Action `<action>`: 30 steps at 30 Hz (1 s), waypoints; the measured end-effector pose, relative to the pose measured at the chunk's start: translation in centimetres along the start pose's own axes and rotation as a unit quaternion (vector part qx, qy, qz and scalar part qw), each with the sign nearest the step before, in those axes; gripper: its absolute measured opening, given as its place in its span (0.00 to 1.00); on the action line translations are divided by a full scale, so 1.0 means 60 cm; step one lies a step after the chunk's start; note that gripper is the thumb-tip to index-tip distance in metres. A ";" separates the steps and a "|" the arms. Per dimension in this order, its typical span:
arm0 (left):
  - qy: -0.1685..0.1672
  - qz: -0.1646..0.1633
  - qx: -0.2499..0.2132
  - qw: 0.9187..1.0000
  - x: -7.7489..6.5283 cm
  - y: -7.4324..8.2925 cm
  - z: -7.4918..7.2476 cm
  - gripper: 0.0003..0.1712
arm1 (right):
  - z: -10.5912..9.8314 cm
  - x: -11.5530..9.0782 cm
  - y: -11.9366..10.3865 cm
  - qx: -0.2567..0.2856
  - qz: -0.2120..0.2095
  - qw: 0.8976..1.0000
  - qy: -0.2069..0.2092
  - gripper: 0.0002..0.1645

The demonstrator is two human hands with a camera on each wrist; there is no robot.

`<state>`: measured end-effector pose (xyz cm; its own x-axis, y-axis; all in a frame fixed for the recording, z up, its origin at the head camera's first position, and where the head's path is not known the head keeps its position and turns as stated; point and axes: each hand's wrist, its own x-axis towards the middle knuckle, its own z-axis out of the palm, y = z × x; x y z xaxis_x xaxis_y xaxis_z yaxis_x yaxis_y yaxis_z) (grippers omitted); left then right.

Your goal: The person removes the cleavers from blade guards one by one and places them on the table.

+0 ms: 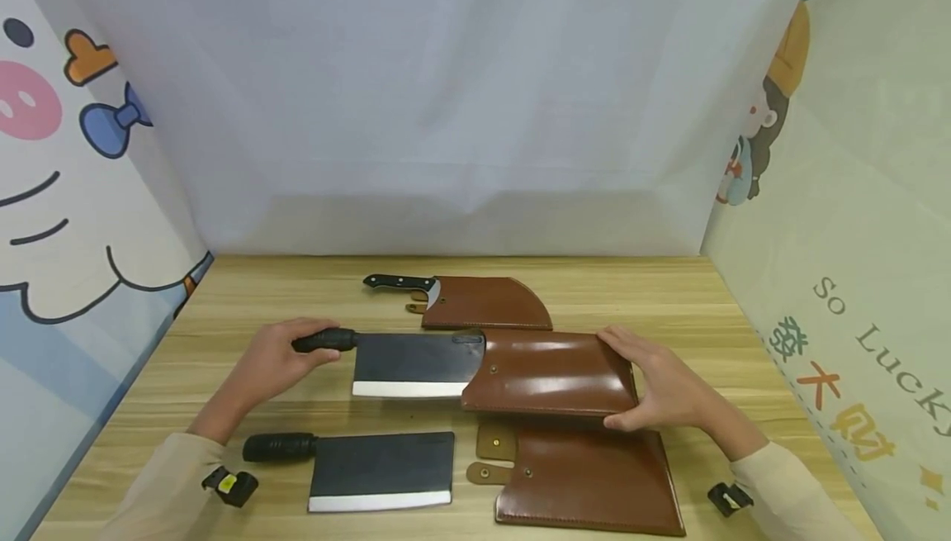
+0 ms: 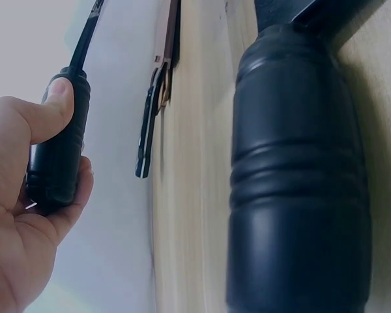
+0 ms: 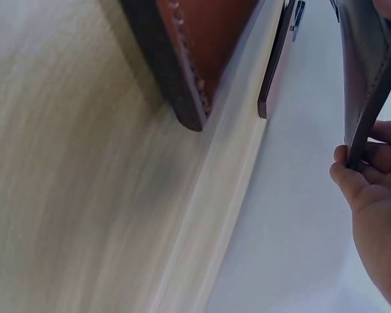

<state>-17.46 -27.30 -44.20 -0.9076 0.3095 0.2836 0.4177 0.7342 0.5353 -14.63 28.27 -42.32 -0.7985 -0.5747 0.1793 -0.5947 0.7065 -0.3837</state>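
The left hand [image 1: 269, 366] grips the black-handled cleaver [image 1: 416, 359], its blade at the mouth of the brown leather sheath [image 1: 553, 367]; the right hand [image 1: 664, 382] pinches the sheath's far end; I'd keep both aligned.

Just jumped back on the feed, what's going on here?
The person's left hand grips a black-handled cleaver, its blade partly inside a brown sheath that the right hand holds. Nearer the person, a second cleaver lies bare beside another sheath. Farther back, a third knife lies sheathed.
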 end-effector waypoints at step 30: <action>-0.002 -0.006 0.026 1.000 -0.018 -0.038 -0.035 0.26 | -0.035 -0.021 0.030 -0.009 0.016 1.000 0.008 0.70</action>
<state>-17.36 -30.56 -44.04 -0.9129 0.3021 0.2744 0.4037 0.7678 0.4975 -14.90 31.10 -41.34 -0.8180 -0.5458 0.1817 -0.5709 0.7314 -0.3731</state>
